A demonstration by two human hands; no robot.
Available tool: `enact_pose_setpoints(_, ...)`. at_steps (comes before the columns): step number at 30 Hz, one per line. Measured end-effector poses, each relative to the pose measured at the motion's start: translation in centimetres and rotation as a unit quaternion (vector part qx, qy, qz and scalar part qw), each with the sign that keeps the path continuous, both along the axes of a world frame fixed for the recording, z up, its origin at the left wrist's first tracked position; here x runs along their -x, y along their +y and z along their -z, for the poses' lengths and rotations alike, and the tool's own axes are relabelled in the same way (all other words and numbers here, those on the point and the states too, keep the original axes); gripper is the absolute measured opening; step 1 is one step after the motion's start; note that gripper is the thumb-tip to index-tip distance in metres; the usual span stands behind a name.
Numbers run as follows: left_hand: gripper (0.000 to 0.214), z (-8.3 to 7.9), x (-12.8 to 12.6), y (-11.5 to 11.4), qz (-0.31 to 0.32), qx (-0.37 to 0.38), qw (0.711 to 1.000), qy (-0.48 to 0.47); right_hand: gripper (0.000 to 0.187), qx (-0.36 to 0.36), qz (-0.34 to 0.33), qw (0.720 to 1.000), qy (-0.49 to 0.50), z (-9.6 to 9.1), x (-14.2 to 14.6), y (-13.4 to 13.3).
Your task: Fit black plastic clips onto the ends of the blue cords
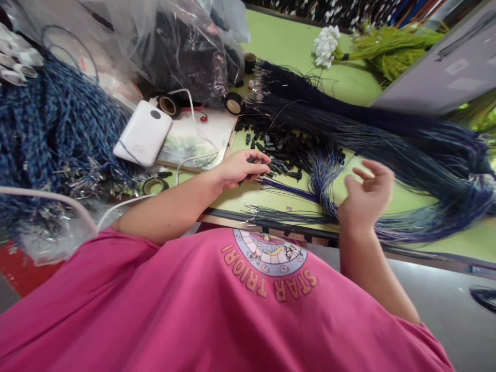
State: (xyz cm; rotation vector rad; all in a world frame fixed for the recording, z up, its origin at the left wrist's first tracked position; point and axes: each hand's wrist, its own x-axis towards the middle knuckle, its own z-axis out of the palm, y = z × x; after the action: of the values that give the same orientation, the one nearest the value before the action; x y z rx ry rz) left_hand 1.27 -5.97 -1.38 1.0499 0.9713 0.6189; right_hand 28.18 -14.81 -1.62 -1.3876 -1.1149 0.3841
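Plastic bag [212, 64] holds dark contents [174, 46] — black connectors [287, 147] lie outside.

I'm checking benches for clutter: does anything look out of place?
The power bank sits askew, its white cable trailing over the book: odd among wires. The black connectors by the left hand lie in a loose heap, perhaps spilled.

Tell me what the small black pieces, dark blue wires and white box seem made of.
Small black pieces: probably hard plastic; low sheen, blocky shapes. Dark blue wires: likely plastic-sheathed metal; faintly glossy, silvery tips. White box: apparently plastic; smooth, satin, evenly coloured.
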Motion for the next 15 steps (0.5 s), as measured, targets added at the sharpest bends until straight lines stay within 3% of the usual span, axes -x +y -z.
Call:
enact_pose_setpoints(1, 0.02, 0.1, 0.0, 0.0, 0.008, 0.001, 1.0, 0.004, 0.022, 0.028, -0.09, 0.986, -0.135, -0.3, 1.0, -0.5)
enact_pose_setpoints(2, 0.02, 0.1, 0.1, 0.0, 0.011, 0.005, 1.0, 0.003, 0.014, 0.069, -0.198, 0.943, -0.257, -0.4, 2.0, -0.9)
enact_pose_setpoints(3, 0.016, 0.1, 0.2, 0.1, 0.01, 0.011, 1.0, -0.004, 0.011, 0.114, -0.291, 0.883, -0.351, -0.4, 3.0, -1.3)
enact_pose_setpoints(4, 0.014, 0.1, 0.2, 0.1, 0.007, 0.017, 1.0, -0.017, 0.014, 0.148, -0.344, 0.827, -0.418, -0.3, 3.9, -1.7)
enact_pose_setpoints(6, 0.019, 0.0, 0.3, 0.1, -0.004, 0.023, 0.999, -0.049, 0.023, 0.185, -0.356, 0.769, -0.497, 0.2, 5.2, -2.4)
enact_pose_setpoints(10, 0.023, -0.2, 0.3, 0.0, -0.009, 0.012, 0.998, -0.063, 0.027, 0.167, -0.34, 0.755, -0.535, 1.3, 6.1, -3.8)
enact_pose_setpoints(15, 0.021, -0.1, 0.1, -0.3, 0.002, -0.013, 1.0, -0.024, 0.031, 0.15, -0.363, 0.773, -0.497, 2.0, 5.9, -4.3)
